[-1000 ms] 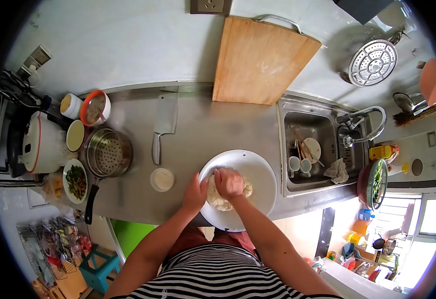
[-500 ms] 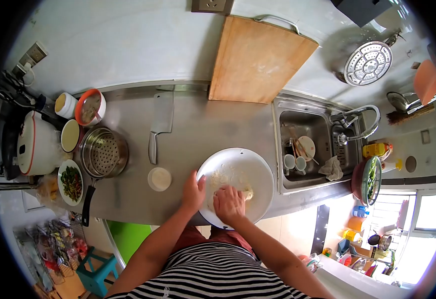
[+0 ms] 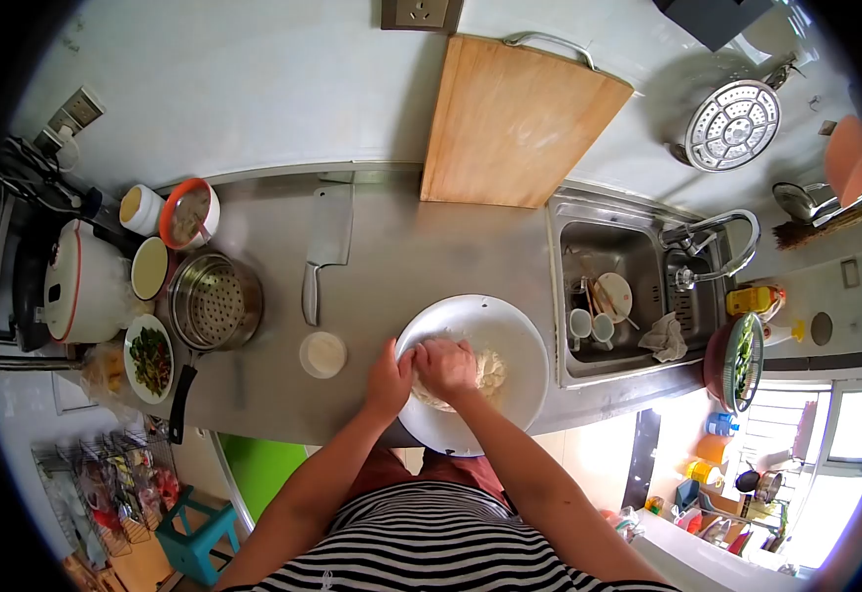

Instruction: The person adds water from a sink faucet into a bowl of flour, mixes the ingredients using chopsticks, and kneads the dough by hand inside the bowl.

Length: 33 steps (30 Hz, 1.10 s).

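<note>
A white basin [image 3: 520,365] stands at the counter's front edge with pale dough [image 3: 490,375] inside. My left hand [image 3: 389,380] is closed round the basin's left rim. Inside the basin, my right hand [image 3: 446,367] is closed and presses on the left part of the dough, its fingertips hidden beneath it. Left of the basin sits a small bowl of white powder [image 3: 323,355]. A cleaver [image 3: 329,232] lies behind that bowl, its handle toward me.
A steamer pot [image 3: 216,301], a plate of chopped vegetables [image 3: 149,359] and bowls are at the left. The cutting board [image 3: 520,123] leans on the back wall. On the right, the sink [image 3: 609,261] holds cups and a dish; a basket of greens [image 3: 745,363] is beyond.
My right hand has moved from the basin's near side back and left, close to my left hand. More dough shows to its right. The view has shifted slightly.
</note>
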Each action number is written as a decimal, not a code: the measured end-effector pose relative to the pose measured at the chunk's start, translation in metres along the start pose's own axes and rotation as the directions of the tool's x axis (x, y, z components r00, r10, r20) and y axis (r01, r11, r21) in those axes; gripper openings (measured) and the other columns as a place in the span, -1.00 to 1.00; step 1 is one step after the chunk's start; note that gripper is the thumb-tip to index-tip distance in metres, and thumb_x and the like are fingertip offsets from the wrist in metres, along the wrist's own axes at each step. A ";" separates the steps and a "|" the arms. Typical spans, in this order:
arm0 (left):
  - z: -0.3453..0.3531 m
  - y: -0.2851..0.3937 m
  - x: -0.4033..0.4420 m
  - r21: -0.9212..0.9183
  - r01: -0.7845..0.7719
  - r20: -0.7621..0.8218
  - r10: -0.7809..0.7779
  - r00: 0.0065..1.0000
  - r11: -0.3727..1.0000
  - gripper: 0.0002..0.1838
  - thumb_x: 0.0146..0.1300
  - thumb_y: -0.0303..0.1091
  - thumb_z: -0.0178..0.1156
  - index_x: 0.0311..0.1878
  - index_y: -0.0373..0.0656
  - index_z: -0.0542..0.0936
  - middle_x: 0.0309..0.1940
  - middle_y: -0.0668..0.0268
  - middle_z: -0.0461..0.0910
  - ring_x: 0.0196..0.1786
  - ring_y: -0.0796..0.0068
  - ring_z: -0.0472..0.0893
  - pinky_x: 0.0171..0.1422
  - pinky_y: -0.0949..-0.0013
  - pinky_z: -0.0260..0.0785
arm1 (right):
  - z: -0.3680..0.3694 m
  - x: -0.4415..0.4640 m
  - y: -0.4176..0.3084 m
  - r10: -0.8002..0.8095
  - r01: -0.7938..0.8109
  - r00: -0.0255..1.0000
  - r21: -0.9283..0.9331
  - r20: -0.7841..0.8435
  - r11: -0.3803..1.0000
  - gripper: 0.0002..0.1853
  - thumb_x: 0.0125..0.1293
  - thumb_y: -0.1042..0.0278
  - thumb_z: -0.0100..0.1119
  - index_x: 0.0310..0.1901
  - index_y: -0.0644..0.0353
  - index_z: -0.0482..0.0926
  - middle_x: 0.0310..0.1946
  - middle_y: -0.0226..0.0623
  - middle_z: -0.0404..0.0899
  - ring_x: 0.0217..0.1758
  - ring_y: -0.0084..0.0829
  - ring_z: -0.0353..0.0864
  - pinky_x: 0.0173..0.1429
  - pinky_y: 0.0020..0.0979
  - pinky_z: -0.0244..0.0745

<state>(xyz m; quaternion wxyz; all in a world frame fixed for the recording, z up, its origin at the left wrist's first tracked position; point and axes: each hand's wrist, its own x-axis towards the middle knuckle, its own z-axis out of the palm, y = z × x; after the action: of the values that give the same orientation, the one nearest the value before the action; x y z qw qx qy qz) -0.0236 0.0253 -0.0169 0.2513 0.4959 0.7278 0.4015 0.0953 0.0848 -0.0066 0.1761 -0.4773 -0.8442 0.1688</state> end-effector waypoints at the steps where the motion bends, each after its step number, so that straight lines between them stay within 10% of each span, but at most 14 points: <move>1: -0.001 0.001 0.000 -0.003 0.010 0.008 -0.010 1.000 1.000 -0.59 0.31 -0.20 0.06 0.08 -0.32 0.40 -0.35 -0.14 0.57 -0.31 -0.20 0.56 -0.28 -0.01 0.41 | 0.002 -0.003 0.007 0.044 -0.048 0.997 0.057 0.063 0.997 -0.81 0.23 0.27 -0.01 -0.50 0.11 0.45 -0.52 -0.30 0.49 -0.34 -0.20 0.53 -0.14 -0.19 0.30; 8: 0.001 -0.001 -0.001 -0.072 0.061 0.024 -0.059 0.998 0.996 -0.55 0.34 -0.14 0.03 0.10 -0.33 0.40 -0.28 -0.15 0.58 -0.21 -0.19 0.57 -0.18 0.00 0.43 | -0.054 -0.015 0.025 0.456 -0.448 0.890 0.144 -0.025 0.882 -0.70 0.36 0.12 -0.10 -0.16 0.16 0.50 -0.10 -0.10 0.44 -0.03 -0.07 0.43 -0.03 -0.04 0.29; 21: -0.003 0.005 0.006 -0.053 0.023 0.026 -0.022 0.999 0.998 -0.62 0.30 -0.19 0.09 0.02 -0.31 0.45 -0.41 -0.10 0.58 -0.33 -0.16 0.57 -0.29 0.00 0.40 | -0.053 -0.029 -0.030 0.146 -0.146 0.987 -0.005 0.070 0.989 -0.69 -0.02 0.16 0.31 -0.33 0.13 0.48 -0.29 -0.22 0.39 -0.09 -0.18 0.40 -0.01 -0.15 0.21; 33: 0.001 -0.003 0.001 0.039 0.024 0.047 -0.026 0.999 0.999 -0.59 0.31 -0.19 0.08 0.07 -0.32 0.39 -0.42 -0.13 0.57 -0.34 -0.17 0.57 -0.31 -0.03 0.40 | 0.006 0.002 -0.002 0.109 -0.129 0.974 -0.090 -0.198 0.988 -0.92 0.15 0.34 0.04 -0.39 0.13 0.42 -0.39 -0.26 0.47 -0.21 -0.22 0.48 -0.07 -0.16 0.22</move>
<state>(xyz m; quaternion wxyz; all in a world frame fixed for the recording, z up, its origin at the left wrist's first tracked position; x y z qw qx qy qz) -0.0244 0.0263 -0.0198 0.2641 0.5009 0.7353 0.3723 0.0902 0.0843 -0.0106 0.2219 -0.5495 -0.8006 0.0886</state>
